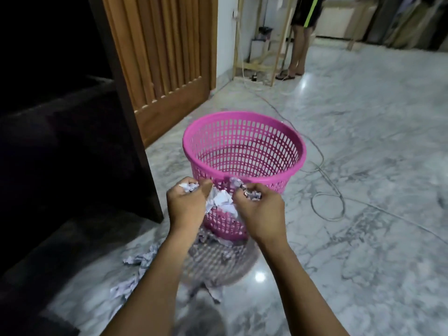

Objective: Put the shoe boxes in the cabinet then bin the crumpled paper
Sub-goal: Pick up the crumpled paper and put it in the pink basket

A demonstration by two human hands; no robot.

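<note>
Both the left hand (188,202) and the right hand (260,209) grip crumpled paper (221,198) just in front of the pink basket (244,141).

A: Site type?
B: Home interior. Indicated by a polished marble-tile floor (363,141), a slatted wooden door (164,57) and a dark wooden cabinet (60,117) at left.
A: Anything else to back that?
B: A pink plastic openwork basket (242,115) is set on the floor. Clothes (412,18) are seen hung at top right. A person (299,44) in shorts and sandals is seen standing by a bare wooden frame (254,66). A loose cable (327,204) is laid across the tiles.
</note>
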